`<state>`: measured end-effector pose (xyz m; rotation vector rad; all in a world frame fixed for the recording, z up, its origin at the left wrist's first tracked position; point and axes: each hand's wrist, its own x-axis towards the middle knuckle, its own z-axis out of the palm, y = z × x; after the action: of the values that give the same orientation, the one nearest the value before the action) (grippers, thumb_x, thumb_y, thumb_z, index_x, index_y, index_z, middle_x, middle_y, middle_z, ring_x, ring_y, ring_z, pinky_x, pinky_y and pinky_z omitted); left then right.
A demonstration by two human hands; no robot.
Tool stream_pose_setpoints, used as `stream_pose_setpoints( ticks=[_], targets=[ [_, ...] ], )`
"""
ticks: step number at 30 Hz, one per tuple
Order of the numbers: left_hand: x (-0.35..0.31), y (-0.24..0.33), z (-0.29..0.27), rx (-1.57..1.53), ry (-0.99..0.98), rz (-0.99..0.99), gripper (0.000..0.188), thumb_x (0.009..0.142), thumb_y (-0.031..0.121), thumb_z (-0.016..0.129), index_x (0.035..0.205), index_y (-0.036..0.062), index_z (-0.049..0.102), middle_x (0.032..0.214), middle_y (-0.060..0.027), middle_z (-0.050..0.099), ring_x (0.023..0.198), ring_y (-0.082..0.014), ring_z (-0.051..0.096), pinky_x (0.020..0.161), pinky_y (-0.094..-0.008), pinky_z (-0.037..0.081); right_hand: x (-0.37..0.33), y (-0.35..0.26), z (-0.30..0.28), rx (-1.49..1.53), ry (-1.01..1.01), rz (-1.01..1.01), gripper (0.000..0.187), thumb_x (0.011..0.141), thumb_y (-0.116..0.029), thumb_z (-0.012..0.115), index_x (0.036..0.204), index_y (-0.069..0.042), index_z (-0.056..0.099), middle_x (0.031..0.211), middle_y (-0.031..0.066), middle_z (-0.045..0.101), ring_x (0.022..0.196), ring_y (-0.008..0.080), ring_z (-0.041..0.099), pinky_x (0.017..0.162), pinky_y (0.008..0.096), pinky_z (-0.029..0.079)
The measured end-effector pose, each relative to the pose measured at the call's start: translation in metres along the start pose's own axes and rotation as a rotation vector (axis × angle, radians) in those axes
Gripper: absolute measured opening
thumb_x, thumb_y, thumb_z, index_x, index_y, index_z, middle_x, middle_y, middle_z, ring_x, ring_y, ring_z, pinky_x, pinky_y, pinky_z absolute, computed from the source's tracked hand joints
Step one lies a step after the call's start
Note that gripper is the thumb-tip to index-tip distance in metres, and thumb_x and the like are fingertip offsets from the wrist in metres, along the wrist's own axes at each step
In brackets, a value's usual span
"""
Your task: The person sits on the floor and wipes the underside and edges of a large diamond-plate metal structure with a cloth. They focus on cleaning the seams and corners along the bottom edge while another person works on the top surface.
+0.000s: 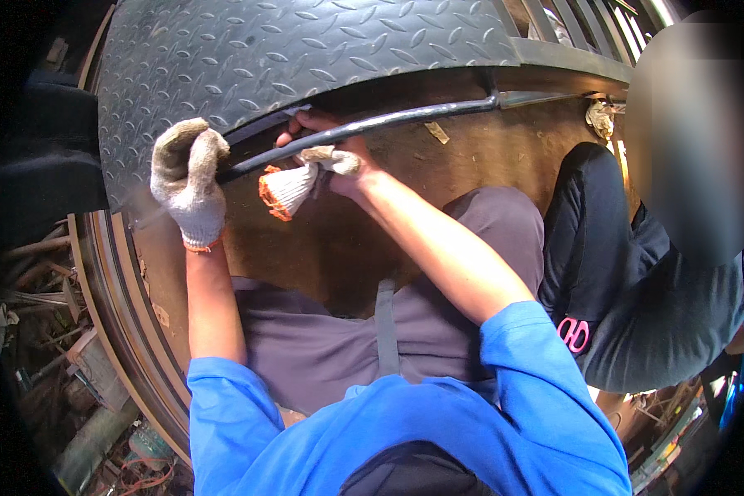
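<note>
My left hand (188, 180) wears a soiled white knit glove and is closed on the near end of a long dark metal rod (405, 118). The rod runs up and right under the curved edge of a dark checker-pattern steel plate (264, 50). My right hand (332, 161) is bare; it grips the same rod a little farther along and also holds a loose white glove with an orange cuff (285, 190) hanging from the fingers.
A brown rusty metal surface (504, 157) lies under the rod. Another person in dark clothes (628, 289) crouches at the right. Scrap metal and debris (50, 331) lie low at the left, beyond a curved steel rim (107, 306).
</note>
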<state>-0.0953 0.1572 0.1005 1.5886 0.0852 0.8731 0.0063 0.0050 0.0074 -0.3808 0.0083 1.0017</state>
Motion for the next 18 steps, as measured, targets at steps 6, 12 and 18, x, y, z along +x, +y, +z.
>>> stream_pose_setpoints(
  ticks=[6, 12, 18],
  targets=[
    [0.0, 0.002, 0.005, 0.109, 0.006, -0.015, 0.018, 0.096, 0.0, 0.062, 0.115, -0.0014, 0.064, 0.091, -0.0096, 0.066, 0.078, -0.0149, 0.061, 0.07, -0.027, 0.05, 0.003, 0.022, 0.001, 0.129, -0.008, -0.088, 0.023, 0.094, -0.029, 0.069, 0.092, -0.007, 0.066, 0.088, 0.0128, 0.073, 0.079, 0.0244, 0.073, 0.074, 0.04, 0.061],
    [-0.003, -0.002, 0.001, 0.057, 0.06, -0.066, 0.018, 0.098, 0.002, 0.062, 0.115, -0.0013, 0.064, 0.091, -0.0089, 0.065, 0.079, -0.014, 0.061, 0.072, -0.0267, 0.051, 0.001, 0.027, -0.004, -0.02, -0.003, -0.187, 0.021, 0.096, -0.025, 0.067, 0.099, -0.004, 0.066, 0.096, 0.013, 0.073, 0.088, 0.0225, 0.072, 0.079, 0.0349, 0.058],
    [0.001, 0.009, -0.003, 0.118, -0.031, -0.023, 0.019, 0.098, 0.002, 0.062, 0.117, -0.0011, 0.064, 0.093, -0.0089, 0.066, 0.082, -0.0141, 0.061, 0.074, -0.0264, 0.05, -0.009, 0.032, -0.021, -0.046, 0.079, -0.18, 0.029, 0.095, -0.023, 0.066, 0.113, -0.001, 0.067, 0.111, 0.0144, 0.071, 0.106, 0.0265, 0.068, 0.089, 0.0396, 0.057]
  ],
)
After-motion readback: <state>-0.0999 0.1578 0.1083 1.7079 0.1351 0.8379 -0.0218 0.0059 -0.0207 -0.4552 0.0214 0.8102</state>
